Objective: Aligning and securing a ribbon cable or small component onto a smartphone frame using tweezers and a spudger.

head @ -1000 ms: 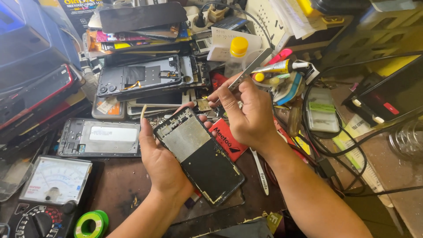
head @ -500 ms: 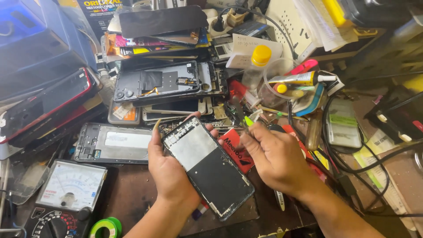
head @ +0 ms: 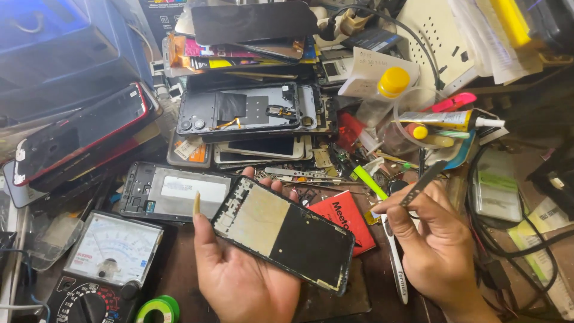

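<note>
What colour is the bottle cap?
Yellow: the bottle cap shows clearly in the head view.

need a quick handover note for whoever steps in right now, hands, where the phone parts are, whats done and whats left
Left hand: palm up, holding the opened black phone frame with a bare metal plate inside.
Right hand: pinching thin metal tweezers in its fingers, raised to the right of the frame, not touching it.
Nearby: grey phone frame flat on the bench behind the left thumb, analogue multimeter with a white dial at lower left, stack of opened phones behind.
Done: the held frame is open, its inside exposed.
Left: nothing is gripped in the tweezer tips that I can see; the work inside the frame remains.
</note>
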